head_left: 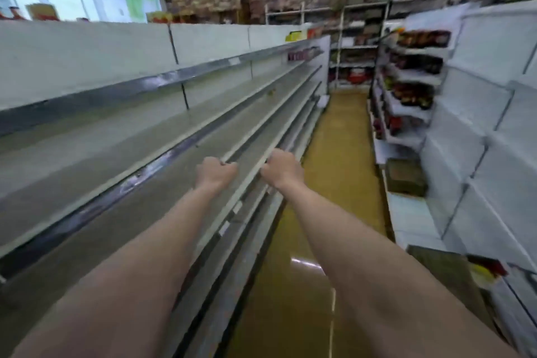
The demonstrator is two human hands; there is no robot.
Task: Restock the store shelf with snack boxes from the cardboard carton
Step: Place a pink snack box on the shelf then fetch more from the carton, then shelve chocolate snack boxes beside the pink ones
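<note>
We see both bare arms stretched forward along the long white store shelf [162,136], which runs down one side of a narrow aisle and serves as our landmark. The left hand [215,173] hovers over one of the shelf's middle tiers, its fingers curled into a loose fist with nothing in it. The right hand [280,168] sits just beside it, at the front edge of a tier of the same shelf, fingers likewise curled; whether they touch the edge rail or hold nothing at all we cannot tell, since motion blur smears the fingertips. The two hands are close together but apart. The shelf's tiers near the hands lie bare, grey and dusty-looking, with small price tags [223,227] along the front rails. Far down the shelf, at its top tier's distant end, a few red packages [302,54] stand. Across the aisle from the shelf, on a low white ledge, rests a brown cardboard carton [406,177], well apart from both hands; what it contains we cannot tell. Closer to us on that same side another brownish box [438,267] shows beside red and yellow packaging [485,269], too blurred to identify. Between the shelf and that ledge runs a glossy yellow-brown floor [334,154], and beyond the shelf's far end stand stocked racks [357,46] against a brick wall.
</note>
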